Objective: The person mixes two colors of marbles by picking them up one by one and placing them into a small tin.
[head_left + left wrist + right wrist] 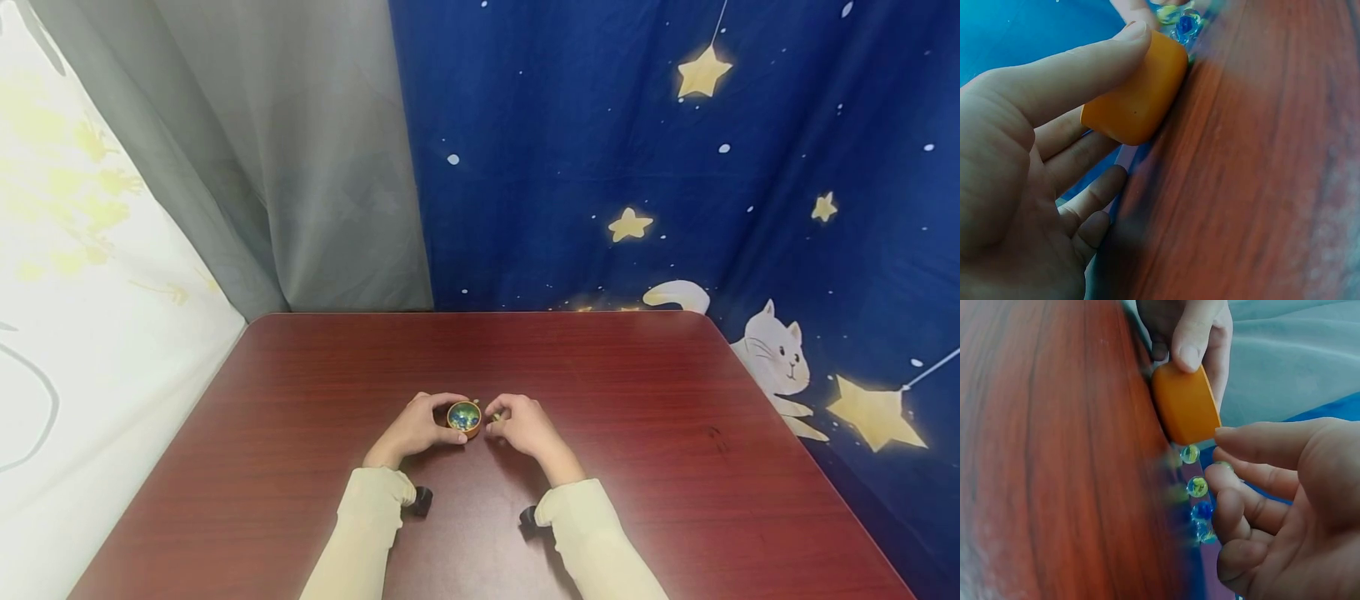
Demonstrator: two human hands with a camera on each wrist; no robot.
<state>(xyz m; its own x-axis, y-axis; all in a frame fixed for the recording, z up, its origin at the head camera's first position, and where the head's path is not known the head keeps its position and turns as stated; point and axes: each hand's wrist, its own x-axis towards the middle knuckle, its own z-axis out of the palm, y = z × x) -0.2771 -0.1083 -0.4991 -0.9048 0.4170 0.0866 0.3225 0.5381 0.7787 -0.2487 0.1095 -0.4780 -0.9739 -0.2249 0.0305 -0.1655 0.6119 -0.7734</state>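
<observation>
A small round orange bowl [464, 419] stands on the table with blue and yellow-green marbles inside. My left hand [417, 427] holds it from the left, thumb on the near side and fingers on the far side. In the left wrist view, the orange wall of the bowl [1138, 94] shows under the thumb. Close to the bowl's right side is my right hand [522, 427], fingers bent. A clear greenish marble [1225, 465] shows between its fingers, partly hidden. Beyond these fingers, several glass marbles, including a yellow-green marble [1197, 486] and a blue marble [1202, 510], lie on the table.
The dark red wooden table [315, 358] spreads around both hands. Behind it hang a grey curtain [337, 167] and a blue star-patterned curtain [540, 167]. A black wrist mount [423, 501] sits under the left cuff, another black mount [528, 522] at the right.
</observation>
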